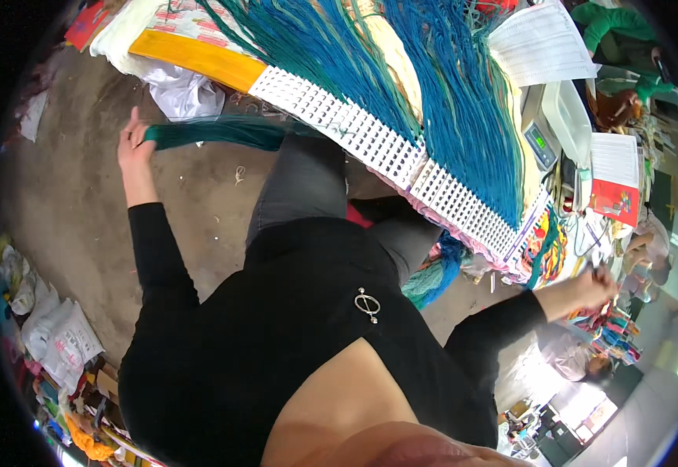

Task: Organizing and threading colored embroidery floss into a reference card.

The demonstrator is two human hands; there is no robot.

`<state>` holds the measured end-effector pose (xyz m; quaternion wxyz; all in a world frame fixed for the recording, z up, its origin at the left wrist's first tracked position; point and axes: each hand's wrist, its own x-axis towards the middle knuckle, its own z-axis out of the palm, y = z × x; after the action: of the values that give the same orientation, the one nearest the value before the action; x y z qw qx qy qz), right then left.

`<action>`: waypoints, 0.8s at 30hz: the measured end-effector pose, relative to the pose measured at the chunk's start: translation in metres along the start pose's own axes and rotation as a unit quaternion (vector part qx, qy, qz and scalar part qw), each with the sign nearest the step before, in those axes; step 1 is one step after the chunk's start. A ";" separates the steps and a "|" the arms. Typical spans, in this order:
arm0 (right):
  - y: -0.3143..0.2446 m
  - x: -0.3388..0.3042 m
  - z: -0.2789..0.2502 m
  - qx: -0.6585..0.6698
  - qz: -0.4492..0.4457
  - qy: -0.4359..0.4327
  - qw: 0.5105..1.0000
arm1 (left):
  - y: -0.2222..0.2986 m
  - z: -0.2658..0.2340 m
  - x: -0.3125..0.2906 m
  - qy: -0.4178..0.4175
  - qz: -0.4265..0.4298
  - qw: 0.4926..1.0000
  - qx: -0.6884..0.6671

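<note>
Your two hands are wide apart. Your left hand (135, 146) is closed around one end of the dark green threads (222, 132), with a finger pointing up. These threads are stretched sideways over the floor (191, 210), from your left hand to near the edge of the table, above your lap. Your right hand (588, 289) is out at the other side with the fingers bent; it is blurred, so I cannot tell if it holds something.

In front of you, along the table edge, lie white strips (378, 144) with many small holes. Many blue-green threads (463, 117) spread on the table behind them. To the left of the strips is a yellow board (199, 60), and near it a white bag (183, 92). On the right side are a scale (541, 144) with a lit green display and a paper sheet (537, 47). Farther away, a person in green sleeves (611, 27) is at the table.
</note>
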<state>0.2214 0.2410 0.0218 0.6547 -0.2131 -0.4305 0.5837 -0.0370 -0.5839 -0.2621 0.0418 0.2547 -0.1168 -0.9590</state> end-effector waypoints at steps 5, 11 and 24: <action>-0.007 -0.083 0.058 -0.220 -0.199 -0.140 0.945 | -0.083 0.069 -0.058 -0.250 -0.148 0.957 -0.027; 0.044 -0.082 0.068 0.024 0.185 -0.218 0.958 | -0.097 0.110 -0.068 -0.221 -0.095 0.962 0.130; -0.068 0.112 0.002 -0.622 -0.417 -0.093 0.656 | 0.042 0.083 -0.077 -0.315 0.009 0.949 -0.030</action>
<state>0.2532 0.3317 0.1112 0.5006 -0.3134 -0.7952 -0.1376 -0.0103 -0.5970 -0.1450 0.0192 -0.0628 -0.0971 -0.9931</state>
